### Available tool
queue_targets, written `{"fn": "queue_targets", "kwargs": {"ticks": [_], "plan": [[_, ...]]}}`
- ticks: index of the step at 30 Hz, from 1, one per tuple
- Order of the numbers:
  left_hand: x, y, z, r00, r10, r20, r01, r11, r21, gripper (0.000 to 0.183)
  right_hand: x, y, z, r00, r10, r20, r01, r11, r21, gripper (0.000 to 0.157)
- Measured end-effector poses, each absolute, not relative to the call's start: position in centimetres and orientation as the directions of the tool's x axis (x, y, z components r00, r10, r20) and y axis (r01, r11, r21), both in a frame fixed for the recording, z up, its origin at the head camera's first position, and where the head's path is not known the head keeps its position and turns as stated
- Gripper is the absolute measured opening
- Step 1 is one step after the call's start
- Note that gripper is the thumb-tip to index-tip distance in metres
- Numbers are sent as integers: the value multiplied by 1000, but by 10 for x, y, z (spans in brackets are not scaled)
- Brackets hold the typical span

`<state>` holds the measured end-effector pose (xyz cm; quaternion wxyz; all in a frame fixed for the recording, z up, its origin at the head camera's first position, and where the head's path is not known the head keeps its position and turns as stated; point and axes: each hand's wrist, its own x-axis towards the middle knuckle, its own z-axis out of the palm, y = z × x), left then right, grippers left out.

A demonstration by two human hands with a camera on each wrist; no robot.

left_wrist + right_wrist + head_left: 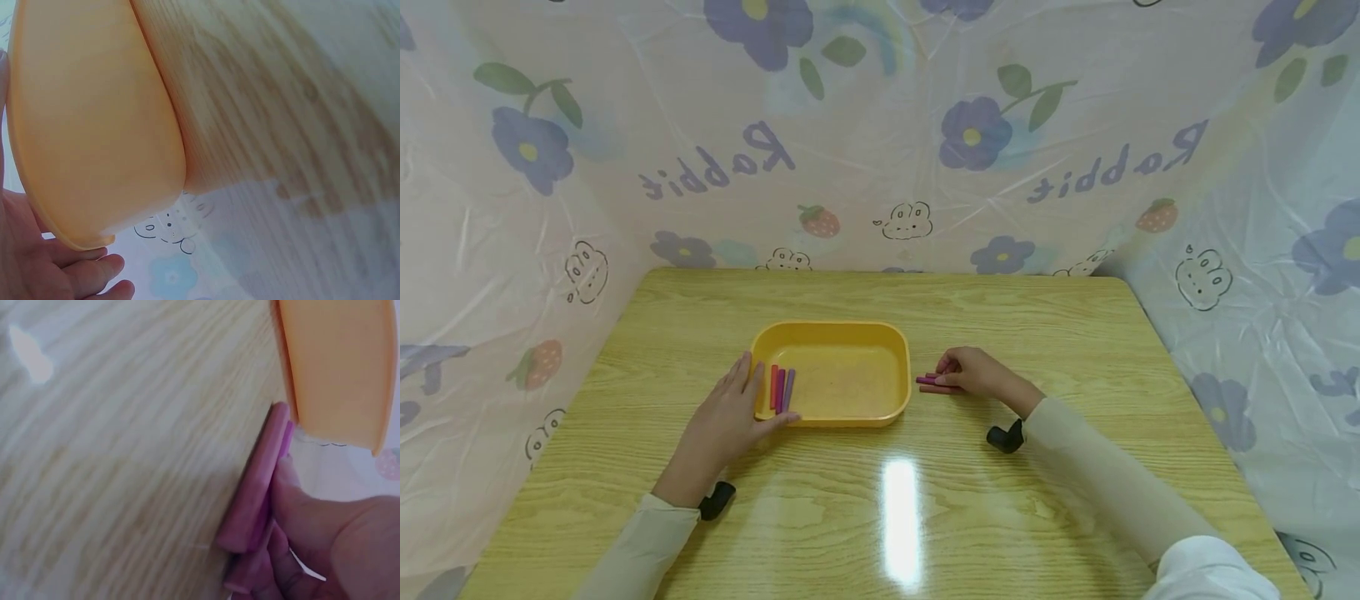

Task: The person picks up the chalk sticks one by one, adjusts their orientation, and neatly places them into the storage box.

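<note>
A wood-grain worktop carries a yellow tray, probably light and fairly stiff, best steadied by its rim. The left hand touches the tray's left end, fingers nearly straight, thumb at the near rim, no stick in them. The right hand has its fingers closed to a narrow pinch on a purple stick, just outside the tray's right side. A dark red stick lies beside it; another stick is partly covered. Three more sticks lie inside the tray's left end. All look light, rigid and smooth; they may roll or snap, so mid-length seems the best hold.
</note>
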<state>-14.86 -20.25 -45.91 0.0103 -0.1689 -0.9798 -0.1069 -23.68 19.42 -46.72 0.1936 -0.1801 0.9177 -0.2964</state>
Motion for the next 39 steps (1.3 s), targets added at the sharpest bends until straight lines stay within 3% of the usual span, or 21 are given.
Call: {"fn": "queue_targets", "kwargs": {"ticks": [25,33,39], "plan": [[-149,-202,-459,-951,305,47,308,928,208,105,-234,194,-466,-876,-437,-205,-242,766,-596,13],[-147,-201,-459,-951,304,53,308,927,214,104,-236,201,-454,-906,-386,-172,-189,735,-652,16],[-147,-201,-459,-954,297,50,301,931,209,104,-239,208,-444,-909,-370,-192,-74,597,-799,32]]}}
